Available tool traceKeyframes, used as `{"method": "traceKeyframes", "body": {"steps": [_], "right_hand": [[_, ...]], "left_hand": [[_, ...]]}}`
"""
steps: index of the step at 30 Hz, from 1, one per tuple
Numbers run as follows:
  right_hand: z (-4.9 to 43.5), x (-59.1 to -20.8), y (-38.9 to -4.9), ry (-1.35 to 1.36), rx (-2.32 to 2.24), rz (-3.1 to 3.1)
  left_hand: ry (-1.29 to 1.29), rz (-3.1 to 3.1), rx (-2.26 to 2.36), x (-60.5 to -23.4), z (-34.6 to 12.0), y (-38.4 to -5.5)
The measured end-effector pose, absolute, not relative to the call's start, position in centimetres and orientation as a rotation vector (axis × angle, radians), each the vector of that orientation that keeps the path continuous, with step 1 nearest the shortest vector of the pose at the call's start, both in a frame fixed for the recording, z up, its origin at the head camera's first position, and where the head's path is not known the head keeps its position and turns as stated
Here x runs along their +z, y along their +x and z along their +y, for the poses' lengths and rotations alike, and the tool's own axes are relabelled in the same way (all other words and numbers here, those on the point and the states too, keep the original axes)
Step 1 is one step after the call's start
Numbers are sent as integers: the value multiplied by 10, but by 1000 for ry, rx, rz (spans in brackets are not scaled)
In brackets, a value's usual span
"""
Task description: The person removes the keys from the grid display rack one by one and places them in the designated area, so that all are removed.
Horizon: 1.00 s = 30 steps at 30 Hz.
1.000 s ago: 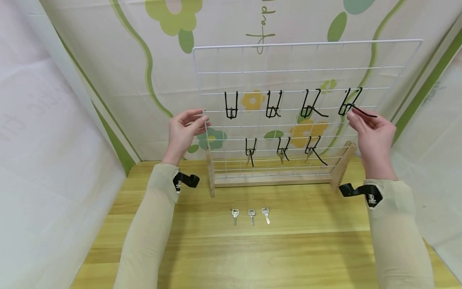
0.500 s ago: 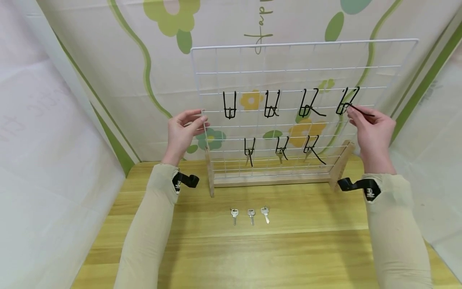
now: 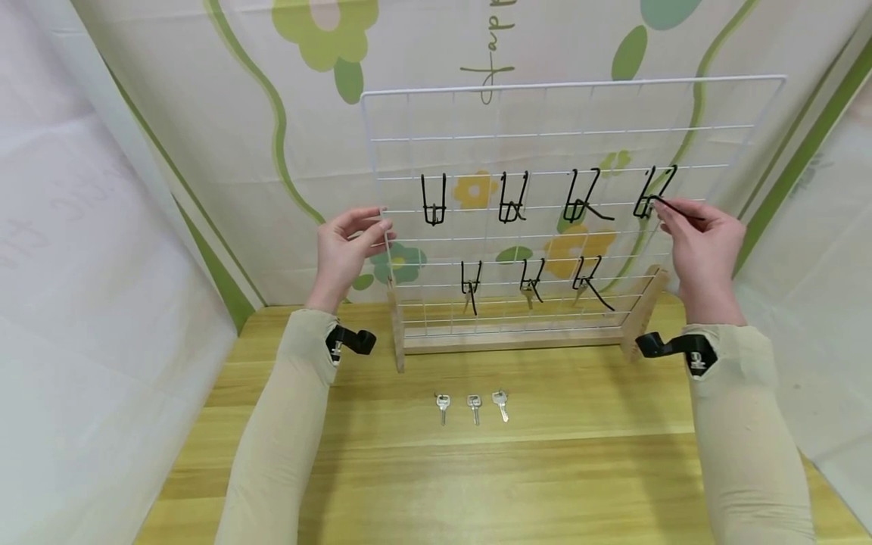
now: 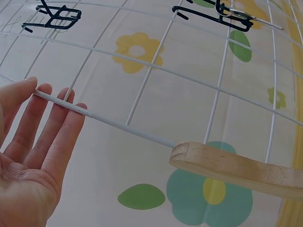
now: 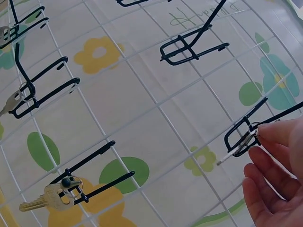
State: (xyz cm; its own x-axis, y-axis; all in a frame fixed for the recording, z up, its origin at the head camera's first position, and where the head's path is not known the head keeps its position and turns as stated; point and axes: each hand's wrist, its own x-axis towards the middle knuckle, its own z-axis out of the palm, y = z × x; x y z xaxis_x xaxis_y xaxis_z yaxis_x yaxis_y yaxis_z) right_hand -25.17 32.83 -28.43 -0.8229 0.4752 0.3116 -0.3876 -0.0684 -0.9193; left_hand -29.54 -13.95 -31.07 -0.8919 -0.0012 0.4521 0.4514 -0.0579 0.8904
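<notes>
A white wire grid rack (image 3: 572,236) stands upright in a wooden base (image 3: 511,341). At its left side edge, my left hand (image 3: 344,246) holds the edge wire, thumb on one side and fingers behind, as the left wrist view shows. My right hand (image 3: 705,238) is at the upper right black hook (image 3: 643,203). In the right wrist view its thumb and forefinger pinch the head of a silver key (image 5: 232,153), close against that hook; the key's ring is partly behind the fingertips. Whether the ring is fully on the prong I cannot tell.
Several more black hooks are on the rack; the upper left hook (image 3: 434,203) is one. Keys hang on the three lower hooks, including the key (image 5: 52,197) at lower right. Three loose keys (image 3: 474,409) lie in a row on the wooden table (image 3: 504,484) before the rack.
The head view has shifted slightly. My right wrist has risen a little while its fingers stay at the upper right hook. The left hand keeps its hold on the rack's edge.
</notes>
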Motion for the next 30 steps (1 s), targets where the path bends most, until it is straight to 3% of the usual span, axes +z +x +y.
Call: {"method": "traceKeyframes", "body": {"steps": [30], "right_hand": [[334,-278,-215,27,1981,-1554]], "left_hand": [[-496,-1895,-2015,-312,-140,-296]]}}
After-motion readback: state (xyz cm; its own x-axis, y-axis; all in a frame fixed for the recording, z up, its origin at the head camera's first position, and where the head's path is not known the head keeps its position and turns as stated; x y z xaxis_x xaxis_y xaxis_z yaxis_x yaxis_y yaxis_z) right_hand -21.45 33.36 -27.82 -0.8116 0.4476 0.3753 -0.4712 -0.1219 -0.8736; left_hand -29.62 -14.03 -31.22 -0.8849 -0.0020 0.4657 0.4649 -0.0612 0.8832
